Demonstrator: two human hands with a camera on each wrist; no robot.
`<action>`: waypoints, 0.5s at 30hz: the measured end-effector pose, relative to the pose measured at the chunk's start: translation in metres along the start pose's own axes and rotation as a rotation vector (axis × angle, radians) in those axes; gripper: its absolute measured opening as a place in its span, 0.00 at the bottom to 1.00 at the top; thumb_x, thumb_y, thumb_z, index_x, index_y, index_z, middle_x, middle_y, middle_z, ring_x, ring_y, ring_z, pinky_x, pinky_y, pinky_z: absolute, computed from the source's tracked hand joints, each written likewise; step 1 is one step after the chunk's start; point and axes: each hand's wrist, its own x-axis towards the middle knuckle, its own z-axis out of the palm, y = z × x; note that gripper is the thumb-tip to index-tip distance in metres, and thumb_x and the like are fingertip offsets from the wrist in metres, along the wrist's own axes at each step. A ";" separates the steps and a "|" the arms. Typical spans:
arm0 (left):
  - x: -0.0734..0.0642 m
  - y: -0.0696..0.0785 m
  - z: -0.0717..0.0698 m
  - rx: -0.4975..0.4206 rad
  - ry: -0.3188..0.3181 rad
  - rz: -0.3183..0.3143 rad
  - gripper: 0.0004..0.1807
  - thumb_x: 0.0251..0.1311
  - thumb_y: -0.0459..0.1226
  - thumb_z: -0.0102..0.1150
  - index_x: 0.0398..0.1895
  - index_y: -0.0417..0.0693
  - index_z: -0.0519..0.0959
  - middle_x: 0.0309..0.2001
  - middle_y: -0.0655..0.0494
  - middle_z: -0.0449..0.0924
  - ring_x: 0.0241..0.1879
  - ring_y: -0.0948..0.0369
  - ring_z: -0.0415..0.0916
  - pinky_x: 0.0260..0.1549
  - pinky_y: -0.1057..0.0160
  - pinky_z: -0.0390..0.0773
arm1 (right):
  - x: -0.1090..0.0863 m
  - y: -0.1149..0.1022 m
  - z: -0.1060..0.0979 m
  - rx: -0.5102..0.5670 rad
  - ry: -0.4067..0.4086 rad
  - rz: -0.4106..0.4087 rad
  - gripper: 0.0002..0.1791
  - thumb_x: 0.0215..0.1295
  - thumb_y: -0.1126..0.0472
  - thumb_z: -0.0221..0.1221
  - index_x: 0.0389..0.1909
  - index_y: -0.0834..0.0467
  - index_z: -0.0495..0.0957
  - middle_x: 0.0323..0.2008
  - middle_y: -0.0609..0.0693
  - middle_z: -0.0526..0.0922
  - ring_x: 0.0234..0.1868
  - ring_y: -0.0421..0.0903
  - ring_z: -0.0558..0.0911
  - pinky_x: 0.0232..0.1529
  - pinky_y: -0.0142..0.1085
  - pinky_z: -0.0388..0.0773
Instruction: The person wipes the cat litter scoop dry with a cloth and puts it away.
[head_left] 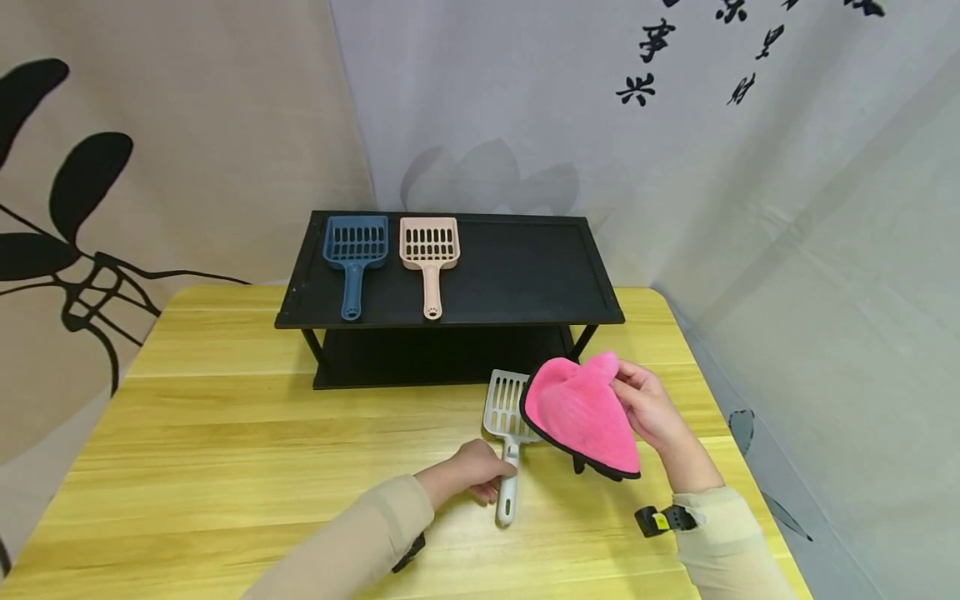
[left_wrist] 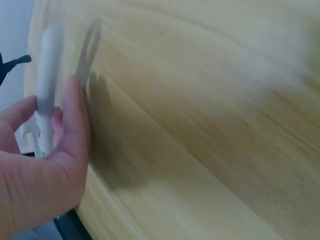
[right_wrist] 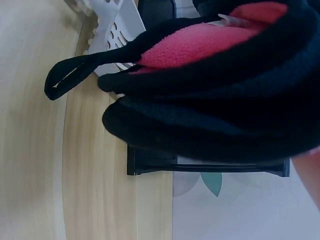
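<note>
My left hand (head_left: pixel 472 467) pinches the handle of a pale grey litter scoop (head_left: pixel 507 492), its slotted head pointing at the shelf. In the left wrist view, the thumb and fingers close round the scoop handle (left_wrist: pixel 48 75), a little above the wood. In my right hand (head_left: pixel 651 408) hangs a folded pink cloth (head_left: pixel 581 408) with black edging, gripped at its upper right. The cloth overlaps the right side of the scoop's head in the head view. Seen from the right wrist, the cloth's dark folds (right_wrist: pixel 200 127) and black hanging loop (right_wrist: pixel 67 77) hide most of the fingers.
A black two-tier shelf (head_left: pixel 525 267) stands at the back of the wooden table (head_left: pixel 225 467). On its top lie a blue litter scoop (head_left: pixel 352 287) and a beige-pink one (head_left: pixel 432 287), side by side at the left. A printed curtain (head_left: pixel 480 100) hangs behind.
</note>
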 end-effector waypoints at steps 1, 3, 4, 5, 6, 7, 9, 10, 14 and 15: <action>-0.001 -0.001 -0.002 -0.001 0.003 -0.003 0.13 0.50 0.37 0.62 0.17 0.36 0.77 0.11 0.52 0.75 0.09 0.65 0.70 0.17 0.62 0.80 | 0.000 0.000 0.000 -0.005 0.003 0.004 0.22 0.70 0.74 0.40 0.46 0.49 0.79 0.37 0.40 0.79 0.35 0.32 0.77 0.35 0.23 0.77; -0.005 -0.002 -0.005 -0.021 0.007 -0.006 0.12 0.50 0.37 0.59 0.19 0.36 0.76 0.12 0.51 0.75 0.09 0.64 0.70 0.17 0.61 0.80 | 0.001 0.000 0.001 -0.011 0.003 0.008 0.23 0.70 0.74 0.39 0.46 0.49 0.79 0.37 0.40 0.79 0.35 0.32 0.77 0.35 0.23 0.77; -0.007 -0.003 -0.007 -0.030 0.007 -0.009 0.11 0.51 0.37 0.58 0.21 0.36 0.75 0.13 0.51 0.74 0.09 0.64 0.70 0.17 0.61 0.80 | 0.001 0.000 0.001 -0.016 0.005 0.011 0.23 0.70 0.74 0.39 0.46 0.49 0.79 0.36 0.40 0.79 0.35 0.32 0.77 0.34 0.23 0.77; -0.009 -0.004 -0.008 -0.042 0.004 -0.009 0.11 0.51 0.37 0.57 0.22 0.36 0.75 0.14 0.51 0.74 0.10 0.64 0.71 0.17 0.62 0.80 | 0.001 0.000 0.001 -0.018 0.006 0.014 0.23 0.70 0.74 0.39 0.45 0.49 0.79 0.36 0.40 0.79 0.34 0.32 0.77 0.34 0.23 0.76; -0.011 -0.006 -0.010 -0.056 -0.001 -0.008 0.10 0.52 0.36 0.56 0.23 0.35 0.74 0.14 0.51 0.75 0.11 0.64 0.72 0.17 0.62 0.80 | 0.001 0.000 0.002 -0.018 0.005 0.016 0.24 0.70 0.75 0.39 0.45 0.49 0.79 0.36 0.40 0.79 0.34 0.32 0.76 0.34 0.23 0.76; -0.013 -0.007 -0.011 -0.075 -0.010 -0.006 0.10 0.53 0.36 0.55 0.25 0.35 0.74 0.15 0.51 0.76 0.11 0.64 0.73 0.17 0.62 0.80 | 0.001 -0.001 0.002 -0.017 0.004 0.017 0.24 0.70 0.75 0.39 0.46 0.49 0.79 0.36 0.40 0.79 0.34 0.32 0.76 0.34 0.23 0.76; -0.015 -0.011 -0.015 -0.124 -0.043 -0.007 0.11 0.55 0.37 0.53 0.28 0.33 0.73 0.17 0.49 0.79 0.13 0.63 0.74 0.18 0.62 0.81 | 0.002 -0.001 0.002 -0.022 0.005 0.023 0.23 0.70 0.74 0.39 0.46 0.48 0.79 0.36 0.40 0.79 0.34 0.32 0.77 0.34 0.23 0.76; -0.015 -0.013 -0.017 -0.150 -0.066 -0.004 0.12 0.56 0.37 0.52 0.30 0.32 0.73 0.19 0.48 0.80 0.14 0.63 0.75 0.19 0.62 0.81 | 0.002 -0.001 0.003 -0.022 0.004 0.024 0.23 0.70 0.74 0.39 0.46 0.48 0.79 0.36 0.40 0.79 0.34 0.32 0.77 0.34 0.23 0.77; -0.015 -0.021 -0.027 -0.245 -0.145 0.009 0.13 0.60 0.38 0.49 0.36 0.32 0.70 0.20 0.49 0.80 0.15 0.63 0.76 0.21 0.63 0.81 | 0.002 -0.001 0.003 -0.023 -0.001 0.028 0.23 0.70 0.73 0.40 0.46 0.48 0.79 0.36 0.40 0.79 0.33 0.32 0.77 0.34 0.23 0.77; -0.015 -0.023 -0.030 -0.255 -0.157 0.019 0.13 0.61 0.38 0.48 0.37 0.33 0.69 0.20 0.51 0.79 0.16 0.64 0.76 0.22 0.63 0.81 | 0.002 -0.002 0.004 -0.021 -0.001 0.029 0.22 0.70 0.73 0.40 0.46 0.48 0.79 0.36 0.40 0.79 0.33 0.32 0.77 0.34 0.23 0.77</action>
